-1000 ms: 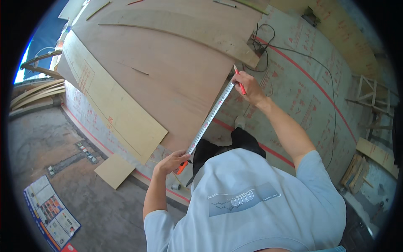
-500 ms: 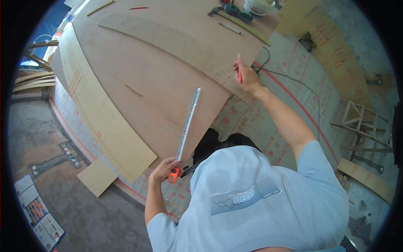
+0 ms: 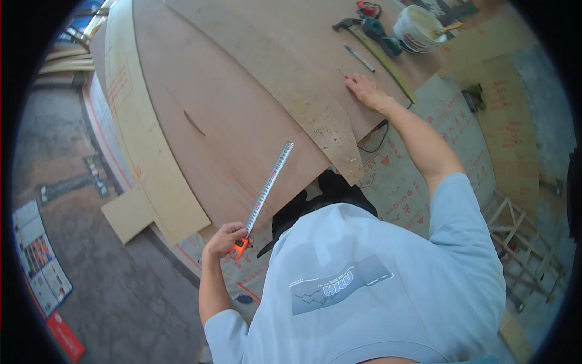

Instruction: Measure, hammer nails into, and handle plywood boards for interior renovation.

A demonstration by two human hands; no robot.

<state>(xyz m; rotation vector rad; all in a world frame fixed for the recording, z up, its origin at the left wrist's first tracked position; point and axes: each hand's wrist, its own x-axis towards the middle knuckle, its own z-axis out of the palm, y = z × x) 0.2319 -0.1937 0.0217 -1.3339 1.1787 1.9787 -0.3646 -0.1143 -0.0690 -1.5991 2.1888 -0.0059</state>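
My left hand [image 3: 224,240] is closed around an orange tape measure [image 3: 240,249] just off the near edge of a large reddish-brown board [image 3: 236,133]. Its metal blade [image 3: 267,189] sticks out stiffly, away from me over the board. Farther right, my right hand [image 3: 367,92] rests low over the board with a thin red pencil [image 3: 346,76] at its fingertips, mostly hidden by the fingers. A long tapering plywood strip [image 3: 267,76] lies on the board to the left of that hand. Just beyond the hand is a grey marker pen [image 3: 359,57].
A hammer [image 3: 388,67], a dark green power tool [image 3: 382,37] and a white bucket [image 3: 413,36] with a brush stand at the far right. A curved pale plywood piece [image 3: 151,145] runs along the left. A wooden trestle [image 3: 515,230] stands on the right.
My right hand has gone from holding the pencil upright to lying low near the marker pen. The view has shifted; my left hand still holds the tape measure with its blade out.
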